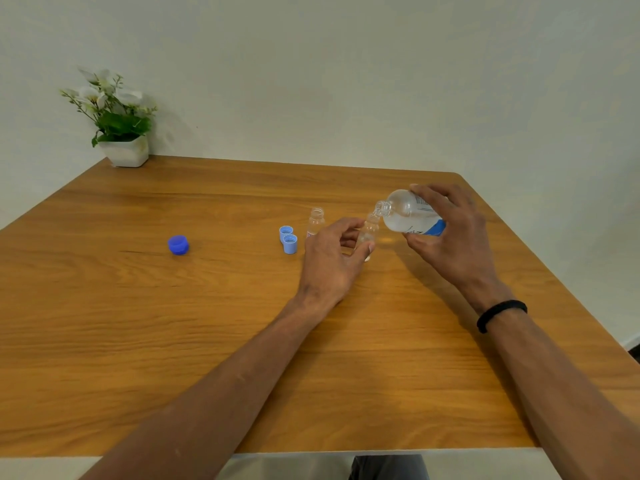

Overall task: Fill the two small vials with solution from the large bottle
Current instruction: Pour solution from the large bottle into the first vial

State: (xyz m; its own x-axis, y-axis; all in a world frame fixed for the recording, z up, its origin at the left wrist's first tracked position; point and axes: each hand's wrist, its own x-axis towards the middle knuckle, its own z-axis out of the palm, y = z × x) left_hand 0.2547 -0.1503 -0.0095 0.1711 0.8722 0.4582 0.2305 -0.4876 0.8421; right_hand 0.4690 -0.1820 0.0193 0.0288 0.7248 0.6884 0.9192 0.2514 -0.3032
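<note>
My right hand [450, 237] grips the large clear bottle [408, 213], which has a white and blue label. The bottle is tilted left, its open mouth right over the neck of a small clear vial [369, 232]. My left hand [332, 258] holds that vial upright on the wooden table [173, 323], thumb and fingers around its body. A second small vial [316, 221] stands open and upright just left of it, behind my left hand. I cannot tell how much liquid either vial holds.
Two light blue vial caps [288, 239] lie side by side, open side up, left of the vials. A darker blue bottle cap [178, 244] rests further left. A white pot of flowers [119, 129] stands at the table's far left corner against the wall.
</note>
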